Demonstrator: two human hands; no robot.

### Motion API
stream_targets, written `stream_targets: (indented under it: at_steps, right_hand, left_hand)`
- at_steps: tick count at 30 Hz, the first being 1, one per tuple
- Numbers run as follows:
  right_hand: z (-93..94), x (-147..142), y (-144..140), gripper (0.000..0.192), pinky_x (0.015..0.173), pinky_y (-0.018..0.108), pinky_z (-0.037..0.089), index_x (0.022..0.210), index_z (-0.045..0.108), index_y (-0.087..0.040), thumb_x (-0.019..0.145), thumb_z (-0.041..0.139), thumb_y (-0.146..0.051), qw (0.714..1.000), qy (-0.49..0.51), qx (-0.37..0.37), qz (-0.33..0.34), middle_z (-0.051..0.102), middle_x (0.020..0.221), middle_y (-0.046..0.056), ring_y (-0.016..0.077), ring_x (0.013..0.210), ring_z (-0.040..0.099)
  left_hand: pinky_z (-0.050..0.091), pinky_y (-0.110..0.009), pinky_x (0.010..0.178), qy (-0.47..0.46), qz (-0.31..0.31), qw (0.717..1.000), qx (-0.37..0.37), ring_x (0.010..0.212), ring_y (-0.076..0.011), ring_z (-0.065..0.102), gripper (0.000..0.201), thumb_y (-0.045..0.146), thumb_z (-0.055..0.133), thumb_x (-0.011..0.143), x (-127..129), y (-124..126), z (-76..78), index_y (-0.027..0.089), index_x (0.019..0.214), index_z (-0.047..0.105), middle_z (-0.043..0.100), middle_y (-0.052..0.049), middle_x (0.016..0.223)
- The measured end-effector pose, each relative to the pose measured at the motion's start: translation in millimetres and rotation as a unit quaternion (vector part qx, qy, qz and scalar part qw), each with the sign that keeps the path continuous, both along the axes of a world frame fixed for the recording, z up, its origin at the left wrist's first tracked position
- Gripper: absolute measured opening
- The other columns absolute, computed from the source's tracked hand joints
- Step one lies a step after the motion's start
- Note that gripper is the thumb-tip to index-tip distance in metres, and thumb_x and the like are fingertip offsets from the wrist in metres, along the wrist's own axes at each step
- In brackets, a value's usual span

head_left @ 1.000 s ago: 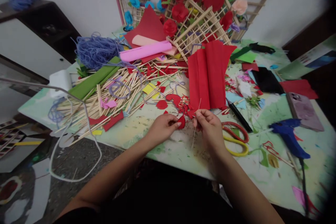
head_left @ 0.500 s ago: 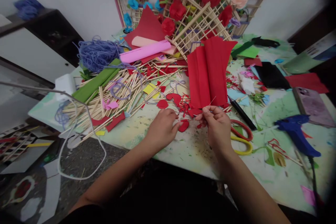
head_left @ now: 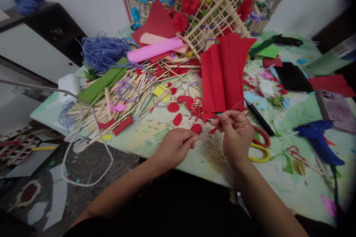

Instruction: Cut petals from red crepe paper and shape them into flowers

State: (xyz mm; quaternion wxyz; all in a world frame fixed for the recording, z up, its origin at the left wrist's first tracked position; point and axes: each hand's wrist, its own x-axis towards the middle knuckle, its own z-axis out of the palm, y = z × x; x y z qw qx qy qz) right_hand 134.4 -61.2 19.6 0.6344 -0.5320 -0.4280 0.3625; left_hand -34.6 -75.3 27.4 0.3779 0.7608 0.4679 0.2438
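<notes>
My left hand (head_left: 176, 148) is closed, thumb and fingers pressed together at the near edge of a red paper petal (head_left: 196, 128). Two more red petals, one upper (head_left: 173, 107) and one lower (head_left: 177, 119), lie on the table beyond it. My right hand (head_left: 236, 133) pinches a thin wire (head_left: 237, 104) that sticks up past the fingers. A small red piece (head_left: 213, 130) shows below its fingertips; whether it is held is unclear. Scissors with red and yellow handles (head_left: 260, 153) lie beside my right wrist, partly hidden by it.
Folded red crepe paper (head_left: 222, 77) stands beyond my hands. Thin wooden sticks (head_left: 144, 89) and blue yarn (head_left: 104, 53) spread to the left. To the right are a black marker (head_left: 258, 118), a blue glue gun (head_left: 319, 140) and a phone (head_left: 336, 111). A white cable (head_left: 111, 155) hangs over the table's left edge.
My left hand has come back toward me and closed at the petal. A red petal now shows where that hand was. My right hand still pinches the wire; the view has shifted slightly.
</notes>
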Motion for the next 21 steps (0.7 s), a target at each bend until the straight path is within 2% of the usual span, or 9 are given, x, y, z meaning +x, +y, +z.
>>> stream_targets:
  at_steps: [4, 8, 12, 15, 18, 21]
  right_hand:
    - [1.9, -2.4, -5.5, 0.012, 0.053, 0.023, 0.048, 0.079, 0.059, -0.019, 0.080, 0.065, -0.030, 0.997, -0.028, 0.046, 0.059, 0.068, 0.064, 0.000, 0.0127, 0.057, 0.063]
    - [-0.3, -4.2, -9.3, 0.008, 0.058, 0.024, 0.049, 0.078, 0.061, -0.020, 0.080, 0.064, -0.026, 0.986, -0.079, 0.024, 0.142, 0.066, 0.065, -0.001, 0.0119, 0.058, 0.062]
    - [-3.1, -4.6, -10.8, 0.010, 0.057, 0.024, 0.047, 0.077, 0.060, -0.019, 0.082, 0.061, -0.027, 0.990, -0.076, 0.014, 0.121, 0.065, 0.063, -0.001, 0.0117, 0.057, 0.060]
    - [-4.1, -5.0, -11.8, 0.011, 0.057, 0.025, 0.047, 0.077, 0.060, -0.019, 0.082, 0.061, -0.029, 0.991, -0.073, 0.016, 0.108, 0.064, 0.062, -0.001, 0.0125, 0.056, 0.059]
    - [-4.4, -5.2, -12.9, 0.012, 0.059, 0.026, 0.046, 0.074, 0.060, -0.020, 0.082, 0.060, -0.029, 0.986, -0.111, 0.021, 0.126, 0.063, 0.063, -0.001, 0.0130, 0.057, 0.058]
    - [-3.7, -4.8, -13.3, 0.015, 0.058, 0.026, 0.044, 0.070, 0.059, -0.020, 0.083, 0.059, -0.028, 0.982, -0.142, 0.032, 0.121, 0.061, 0.062, -0.001, 0.0124, 0.057, 0.056]
  left_hand:
    - [0.042, -0.025, 0.068, -0.023, 0.019, 0.999, -0.012, 0.066, -0.0134, 0.060, 0.019, 0.024, 0.048, 0.088, -4.4, -0.4, 0.9, 0.019, 0.087, 0.066, 0.066, 0.000, 0.068]
    - [0.041, -0.025, 0.067, -0.028, -0.004, 1.000, -0.003, 0.065, -0.0127, 0.058, 0.020, 0.022, 0.046, 0.088, -5.0, -0.6, 3.4, 0.018, 0.077, 0.063, 0.064, 0.001, 0.065]
    - [0.040, -0.026, 0.065, -0.014, -0.002, 1.000, 0.007, 0.063, -0.0127, 0.056, 0.024, 0.024, 0.046, 0.088, -4.3, 0.4, 3.2, 0.018, 0.069, 0.060, 0.063, 0.000, 0.064]
    - [0.042, -0.028, 0.069, -0.019, 0.016, 0.999, 0.036, 0.069, -0.0147, 0.058, 0.019, 0.027, 0.049, 0.087, -2.6, 2.4, 0.3, 0.018, 0.079, 0.063, 0.066, -0.002, 0.071]
    - [0.043, -0.029, 0.075, -0.040, 0.016, 0.997, 0.067, 0.079, -0.0164, 0.059, 0.019, 0.033, 0.053, 0.086, 0.5, 5.0, -1.6, 0.019, 0.089, 0.065, 0.068, -0.004, 0.083]
    - [0.042, -0.027, 0.072, -0.035, -0.004, 0.997, 0.065, 0.074, -0.0150, 0.057, 0.022, 0.032, 0.048, 0.089, 3.7, 6.9, -0.2, 0.018, 0.083, 0.064, 0.065, -0.003, 0.076]
